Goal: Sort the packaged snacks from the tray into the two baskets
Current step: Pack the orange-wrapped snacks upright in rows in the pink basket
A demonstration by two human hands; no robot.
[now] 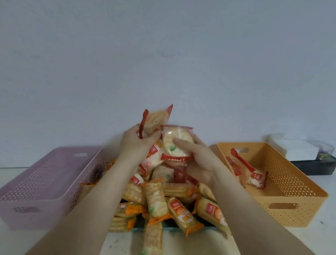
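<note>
A heap of packaged snacks [158,202] lies between the two baskets, hiding the tray beneath; orange-edged packs sit at the front, red-edged ones at the back. My left hand [136,143] is raised over the back of the heap, shut on a red-edged snack pack [155,120] that sticks upward. My right hand [198,159] grips another red-edged pack [176,143] of round crackers beside it. The purple basket [40,180] on the left looks empty. The orange basket [274,182] on the right holds a few red-edged packs [245,170].
A dark tray with a white box [302,150] stands behind the orange basket at the far right. One orange-edged pack [151,243] has slid onto the white table toward me. A plain wall rises right behind the table.
</note>
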